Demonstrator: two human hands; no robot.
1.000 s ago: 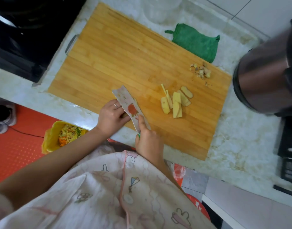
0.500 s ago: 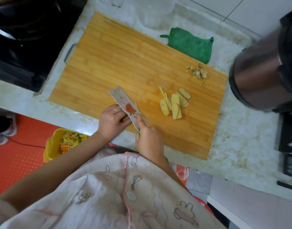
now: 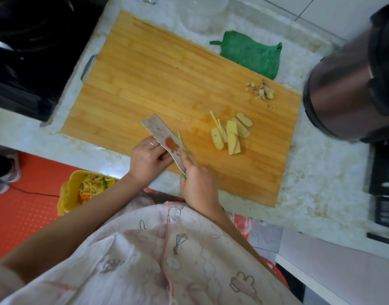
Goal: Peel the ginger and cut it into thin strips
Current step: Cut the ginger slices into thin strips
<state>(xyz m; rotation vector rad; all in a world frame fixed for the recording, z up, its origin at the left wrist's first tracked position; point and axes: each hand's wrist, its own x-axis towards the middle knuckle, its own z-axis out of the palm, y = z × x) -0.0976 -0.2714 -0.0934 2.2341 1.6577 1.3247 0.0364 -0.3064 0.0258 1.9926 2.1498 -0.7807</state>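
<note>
ginger slices [image 3: 230,134] on cutting board [image 3: 158,84], peel scraps [image 3: 260,90] behind them, cloth [image 3: 253,56] beyond board

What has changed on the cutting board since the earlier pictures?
Nothing clearly moved; only the camera shifted a little. The right hand still grips the knife, the left hand still holds the ginger piece beside the blade. The cut slices lie as before.

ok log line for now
left hand holds yellow ginger piece | right hand grips patterned white knife | pale ginger slices on bamboo board
</note>
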